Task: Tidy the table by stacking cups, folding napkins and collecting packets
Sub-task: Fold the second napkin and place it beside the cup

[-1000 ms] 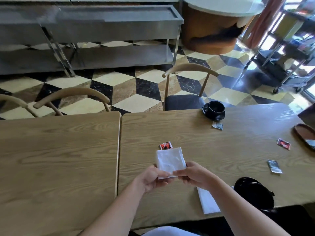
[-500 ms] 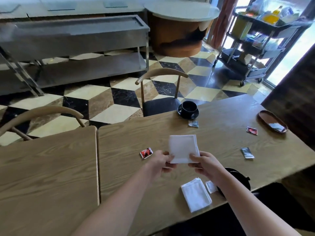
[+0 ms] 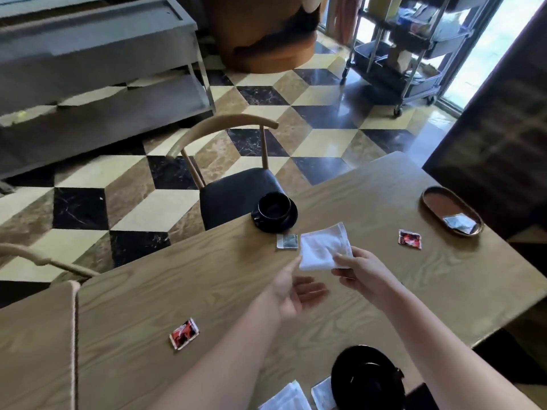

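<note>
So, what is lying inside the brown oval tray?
Inside the brown oval tray lies one silver packet, at its near end. Nothing else shows on the bare part; what is under the packet is covered.

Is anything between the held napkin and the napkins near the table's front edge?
Nothing visible blocks it. The right hand pinches the folded napkin above the table; the open left hand sits just below it. The other napkins lie by the near edge, beside a black saucer, with bare wood between.

Window glare, seemingly slight blur
</note>
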